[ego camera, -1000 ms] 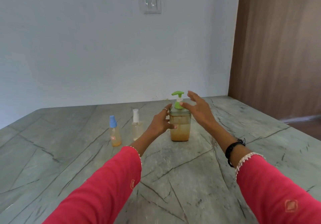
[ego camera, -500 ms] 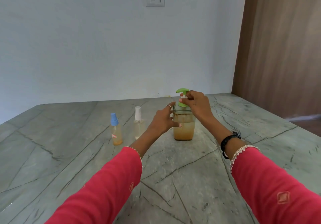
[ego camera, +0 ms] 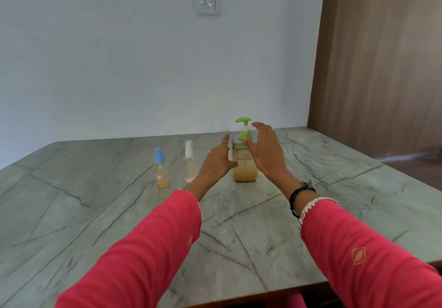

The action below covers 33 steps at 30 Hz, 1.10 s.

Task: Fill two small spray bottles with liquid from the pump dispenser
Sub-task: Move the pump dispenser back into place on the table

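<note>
both hands at pump dispenser [ego camera: 245, 161] mid-table, left hand [ego camera: 218, 161] fingers straight against its side, right hand [ego camera: 266, 151] spread open by green pump head [ego camera: 243, 128]; steady jar before unscrewing.

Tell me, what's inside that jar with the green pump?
The pump dispenser holds a brownish-amber liquid, filling roughly its lower half; above that the clear wall looks stained. The left hand and right hand cover parts of its sides, so the rest stays hidden.
</note>
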Motion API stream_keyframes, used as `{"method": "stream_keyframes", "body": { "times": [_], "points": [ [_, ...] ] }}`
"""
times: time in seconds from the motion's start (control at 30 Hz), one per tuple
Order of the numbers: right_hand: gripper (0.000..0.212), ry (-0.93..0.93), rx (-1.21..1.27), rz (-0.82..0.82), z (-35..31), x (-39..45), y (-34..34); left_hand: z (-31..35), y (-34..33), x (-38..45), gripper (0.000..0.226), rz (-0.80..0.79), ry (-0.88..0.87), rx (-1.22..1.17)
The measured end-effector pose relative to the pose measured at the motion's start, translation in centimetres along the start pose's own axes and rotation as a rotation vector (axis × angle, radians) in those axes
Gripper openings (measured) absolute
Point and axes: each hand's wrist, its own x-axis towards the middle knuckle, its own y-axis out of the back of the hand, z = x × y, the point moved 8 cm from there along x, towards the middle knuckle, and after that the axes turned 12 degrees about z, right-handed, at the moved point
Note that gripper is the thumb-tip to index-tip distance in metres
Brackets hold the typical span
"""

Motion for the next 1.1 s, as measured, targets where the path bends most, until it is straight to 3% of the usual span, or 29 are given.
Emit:
{"method": "stream_keyframes", "body": {
  "times": [0.1, 0.2, 0.37, 0.53, 0.63, 0.87, 1.1],
  "points": [
    [0.031, 0.171, -0.141, 0.020, -1.5, -1.8, 1.6, 0.5, 1.7, -1.5, 0.058, 0.073, -0.075, 0.070],
    [0.033, 0.083, -0.145, -0.003, -1.2, -3.2, 2.0, 0.4, 3.1, -3.2, 0.039, 0.083, -0.054, 0.083],
    [0.067, -0.328, -0.021, -0.065, 0.5, -4.4, 0.2, 0.4, 3.8, -5.1, 0.044, 0.023, -0.038, 0.084],
    [0.094, -0.508, -0.037, -0.028, 0.2, -4.0, -1.2, 0.0, 4.0, -3.8, 0.056, -0.042, 0.005, 0.089],
    [0.096, -0.570, -0.087, 0.005, 0.5, -3.4, -1.8, 0.0, 3.3, -2.5, 0.058, -0.047, 0.035, 0.067],
    [0.075, -0.371, -0.075, 0.071, 2.0, -2.0, -2.9, -0.8, 0.9, 0.5, 0.063, 0.003, 0.132, -0.107],
    [0.059, -0.195, 0.269, -0.180, 4.6, 0.0, -3.0, -1.2, -0.6, 0.7, 0.062, 0.159, 0.095, -0.305]
  ]
}}
